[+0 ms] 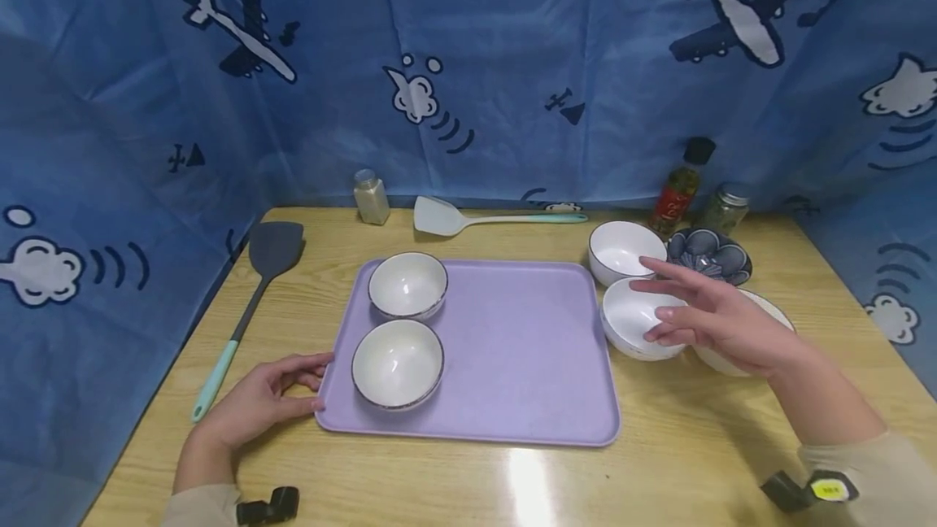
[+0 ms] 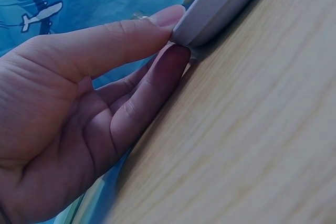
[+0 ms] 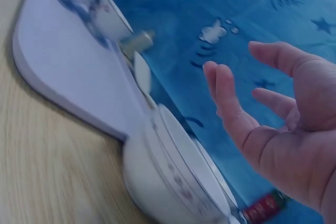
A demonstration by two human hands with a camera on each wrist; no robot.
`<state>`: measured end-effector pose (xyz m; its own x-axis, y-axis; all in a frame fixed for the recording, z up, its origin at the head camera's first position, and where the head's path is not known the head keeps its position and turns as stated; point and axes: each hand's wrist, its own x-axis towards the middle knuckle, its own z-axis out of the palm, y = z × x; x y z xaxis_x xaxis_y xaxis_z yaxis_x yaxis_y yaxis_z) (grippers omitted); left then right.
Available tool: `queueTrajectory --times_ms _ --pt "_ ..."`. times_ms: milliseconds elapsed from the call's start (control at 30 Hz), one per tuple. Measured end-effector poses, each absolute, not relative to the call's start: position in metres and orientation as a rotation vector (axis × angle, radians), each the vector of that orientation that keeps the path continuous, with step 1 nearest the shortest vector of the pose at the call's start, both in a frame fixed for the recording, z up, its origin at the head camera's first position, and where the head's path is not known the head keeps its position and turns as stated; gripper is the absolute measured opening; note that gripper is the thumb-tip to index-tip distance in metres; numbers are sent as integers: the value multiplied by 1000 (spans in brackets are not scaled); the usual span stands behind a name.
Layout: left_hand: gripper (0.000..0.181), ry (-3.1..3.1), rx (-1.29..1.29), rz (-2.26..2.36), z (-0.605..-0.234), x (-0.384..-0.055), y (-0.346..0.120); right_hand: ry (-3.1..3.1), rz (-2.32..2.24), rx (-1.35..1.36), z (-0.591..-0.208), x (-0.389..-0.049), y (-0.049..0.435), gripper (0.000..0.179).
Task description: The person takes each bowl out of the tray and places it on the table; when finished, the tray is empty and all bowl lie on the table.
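A lilac tray (image 1: 527,348) lies on the wooden table, and my left hand (image 1: 263,397) pinches its left rim. The left wrist view shows the thumb (image 2: 169,15) on the tray's edge (image 2: 223,11) and a fingertip just below. Two white bowls with dark rims, a rear one (image 1: 406,287) and a front one (image 1: 398,366), stand on the tray's left part. My right hand (image 1: 713,315) hovers with spread fingers above a white bowl (image 1: 629,324) right of the tray. It holds nothing; in the right wrist view the bowl (image 3: 163,177) is below the fingers.
Behind that bowl stands another white bowl (image 1: 618,246); a larger one (image 1: 769,307) is partly hidden by my right hand. Further back are a dark patterned dish (image 1: 710,254), a sauce bottle (image 1: 675,193), jar (image 1: 726,208), shaker (image 1: 371,198) and white spatula (image 1: 442,218). A grey spatula (image 1: 274,249) lies left.
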<state>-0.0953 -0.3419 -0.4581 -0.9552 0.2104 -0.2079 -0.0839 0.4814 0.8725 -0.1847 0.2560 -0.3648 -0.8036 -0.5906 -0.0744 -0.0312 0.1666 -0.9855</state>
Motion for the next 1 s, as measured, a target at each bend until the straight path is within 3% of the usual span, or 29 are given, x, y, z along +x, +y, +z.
queueTrajectory --times_ms 1000 --pt "65 2444 141 1468 -459 -95 -342 1769 -1710 -357 -404 -223 74 71"
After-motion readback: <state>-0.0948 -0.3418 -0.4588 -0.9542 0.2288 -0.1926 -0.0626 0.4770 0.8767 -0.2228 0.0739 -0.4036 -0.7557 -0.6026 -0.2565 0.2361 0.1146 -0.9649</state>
